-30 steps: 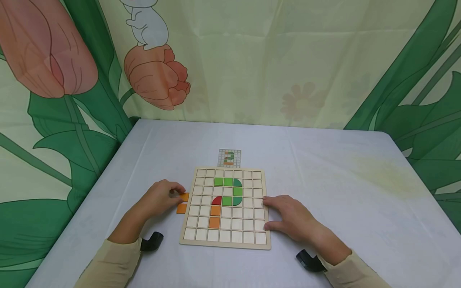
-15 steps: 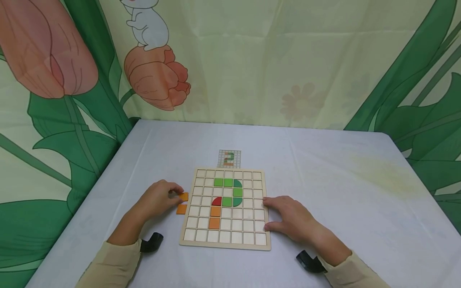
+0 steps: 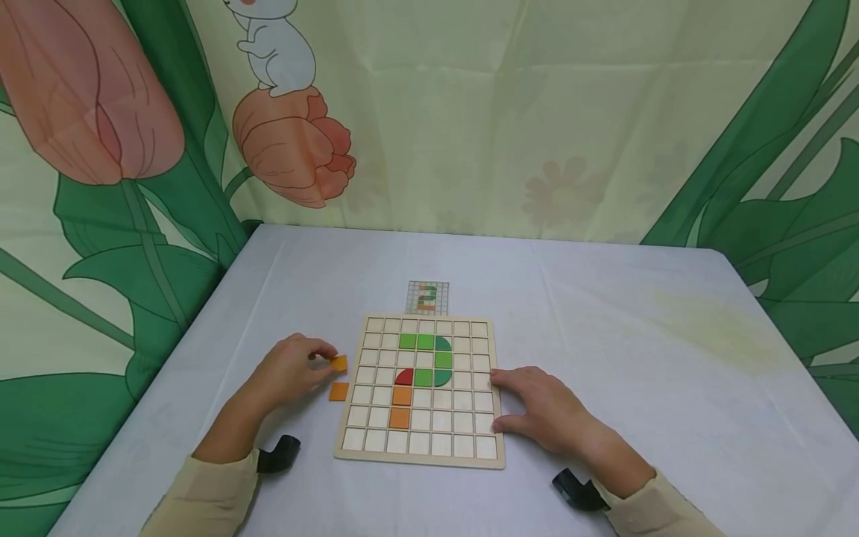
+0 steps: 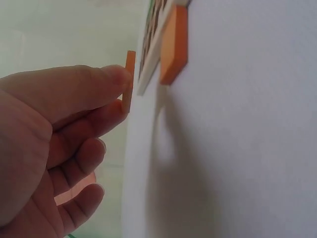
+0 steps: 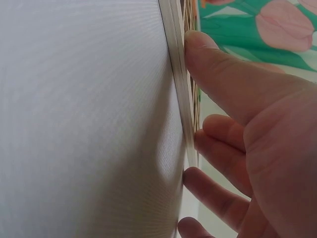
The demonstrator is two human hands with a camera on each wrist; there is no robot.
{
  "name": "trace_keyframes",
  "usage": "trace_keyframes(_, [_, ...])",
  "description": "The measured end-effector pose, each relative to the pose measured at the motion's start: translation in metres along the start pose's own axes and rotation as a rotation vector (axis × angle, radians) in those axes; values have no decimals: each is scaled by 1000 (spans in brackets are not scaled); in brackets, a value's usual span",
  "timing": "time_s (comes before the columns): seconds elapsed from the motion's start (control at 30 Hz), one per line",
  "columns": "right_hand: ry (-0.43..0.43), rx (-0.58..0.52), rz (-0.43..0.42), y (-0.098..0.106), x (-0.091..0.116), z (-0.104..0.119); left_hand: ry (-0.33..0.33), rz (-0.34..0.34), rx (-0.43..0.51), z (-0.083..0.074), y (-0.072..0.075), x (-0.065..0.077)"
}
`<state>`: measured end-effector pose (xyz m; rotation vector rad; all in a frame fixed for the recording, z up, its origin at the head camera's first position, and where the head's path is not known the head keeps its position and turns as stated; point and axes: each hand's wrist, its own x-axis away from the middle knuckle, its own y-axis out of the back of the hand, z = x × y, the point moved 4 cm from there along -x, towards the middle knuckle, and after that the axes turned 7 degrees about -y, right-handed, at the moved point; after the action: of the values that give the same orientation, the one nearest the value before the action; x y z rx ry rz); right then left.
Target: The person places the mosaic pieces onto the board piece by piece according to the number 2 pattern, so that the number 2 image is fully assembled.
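My left hand [image 3: 291,371] pinches an orange square tile [image 3: 338,363] between thumb and forefinger. In the left wrist view that tile [image 4: 129,82] is seen edge-on, raised off the table. A second orange tile [image 3: 338,391] lies by the left edge of a wooden grid board [image 3: 419,456]. On the board are several light green squares [image 3: 444,359], two dark green rounded pieces [image 3: 443,378], a red rounded piece [image 3: 405,377] and two orange squares [image 3: 400,418]. My right hand [image 3: 546,406] rests against the board's right edge, thumb and fingertips touching it.
Behind the board lies a small card [image 3: 427,297] printed with a coloured figure on a grid. A white cloth [image 3: 604,321] covers the table. A patterned curtain [image 3: 470,112] hangs behind it. Black wrist devices [image 3: 278,455] sit at both cuffs.
My left hand has drawn slightly left, away from the board, with the orange tile pinched in it. The right hand has stayed at the board's edge.
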<state>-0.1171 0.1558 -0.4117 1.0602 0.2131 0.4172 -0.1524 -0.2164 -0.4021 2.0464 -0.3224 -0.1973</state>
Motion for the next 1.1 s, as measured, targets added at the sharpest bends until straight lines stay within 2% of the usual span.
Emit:
trace_keyframes(0.37, [3, -1, -8, -1, 1, -2, 36, 60, 23, -29, -4, 0])
trace_keyframes(0.83, [18, 3, -19, -1, 1, -2, -131, 78, 6, -69, -16, 0])
trace_keyframes(1.1, [18, 2, -21, -1, 0, -2, -206, 84, 10, -81, -27, -1])
